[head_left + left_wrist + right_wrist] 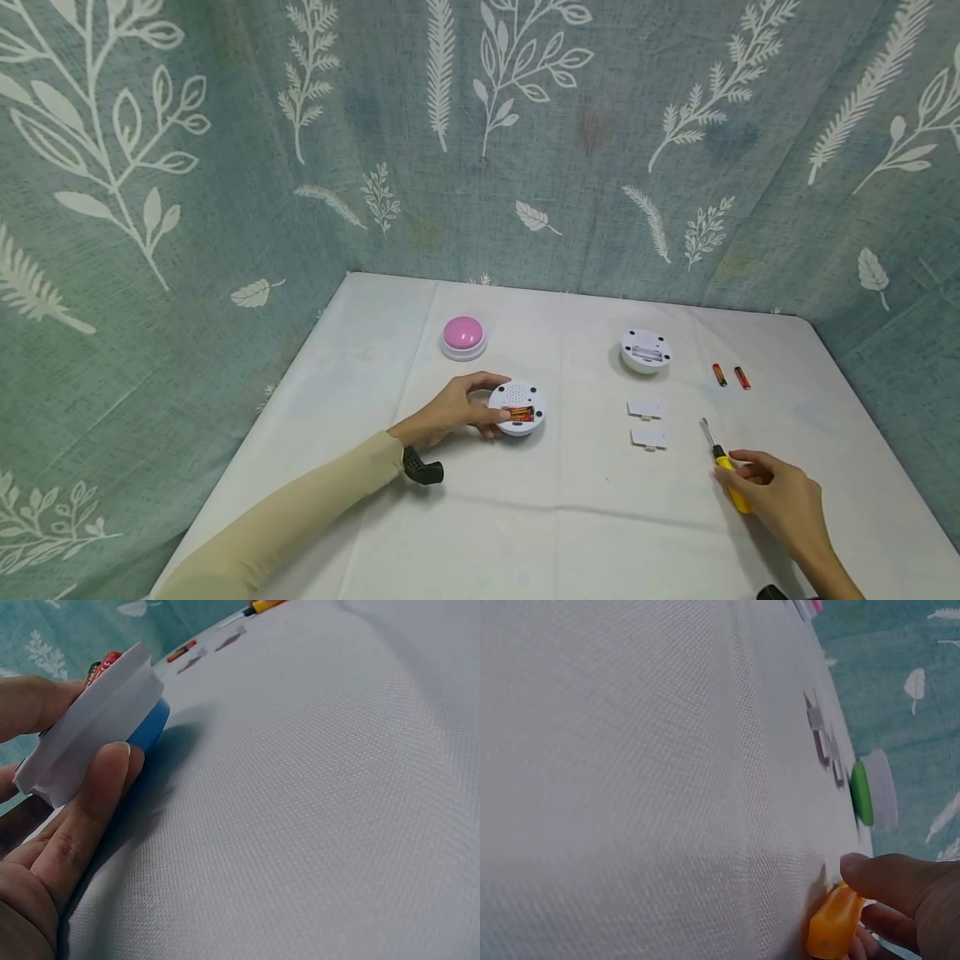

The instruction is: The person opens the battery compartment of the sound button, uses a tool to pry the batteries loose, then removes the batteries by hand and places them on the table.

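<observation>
My left hand [453, 408] grips a round white push-button device [517, 393] by its side, thumb over its face and fingers underneath. The device is upside down, its blue dome showing below the white base in the left wrist view. Red-and-black batteries [521, 413] sit in its uncovered compartment, near the thumb tip. At the right, my right hand [783, 500] pinches the yellow handle of a screwdriver [722, 460] between thumb and fingers. The metal shaft points away from me, toward the back of the table.
Two white battery covers [645, 409] lie mid-table. Behind them a green-domed device [645, 352] rests upside down, its compartment bare. Two loose batteries [720, 375] lie to its right. A pink button [462, 335] stands upright at back left. A patterned curtain [480, 167] borders the white tablecloth.
</observation>
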{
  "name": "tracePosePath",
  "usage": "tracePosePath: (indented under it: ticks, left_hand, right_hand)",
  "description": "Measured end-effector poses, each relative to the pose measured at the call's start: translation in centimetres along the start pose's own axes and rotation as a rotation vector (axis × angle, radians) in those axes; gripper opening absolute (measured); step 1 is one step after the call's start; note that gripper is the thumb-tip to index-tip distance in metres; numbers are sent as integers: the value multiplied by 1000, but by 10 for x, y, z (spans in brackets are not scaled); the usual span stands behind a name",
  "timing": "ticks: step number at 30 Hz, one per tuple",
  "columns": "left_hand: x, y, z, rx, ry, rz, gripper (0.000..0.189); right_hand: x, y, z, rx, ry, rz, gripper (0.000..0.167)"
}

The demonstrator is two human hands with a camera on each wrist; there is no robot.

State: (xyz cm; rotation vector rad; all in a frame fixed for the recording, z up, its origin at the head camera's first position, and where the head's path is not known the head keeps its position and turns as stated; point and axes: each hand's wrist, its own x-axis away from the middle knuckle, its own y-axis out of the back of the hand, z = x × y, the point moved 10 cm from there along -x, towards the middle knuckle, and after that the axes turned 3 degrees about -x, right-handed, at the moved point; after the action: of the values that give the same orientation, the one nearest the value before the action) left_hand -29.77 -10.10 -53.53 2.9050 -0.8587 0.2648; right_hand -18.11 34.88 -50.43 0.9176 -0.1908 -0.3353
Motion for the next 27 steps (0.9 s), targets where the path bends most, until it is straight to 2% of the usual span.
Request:
tracePosePath:
  ticks: [7, 11, 21, 27]
  left_hand:
    - [1, -1, -1, -5, -10, 11, 67]
    - [2, -1, -1, -10, -9, 11, 67]
    - [1, -1, -1, -22, -12, 10, 69]
    - [1, 0, -2, -37, -20, 10, 69]
  right_hand:
    - [-2, 6, 12, 17, 82, -19, 48]
    - [-4, 11, 27, 13, 141, -31, 44]
    - [-10, 6, 88, -24, 394, -17, 35]
    - [-10, -12, 123, -88, 513, 62, 32]
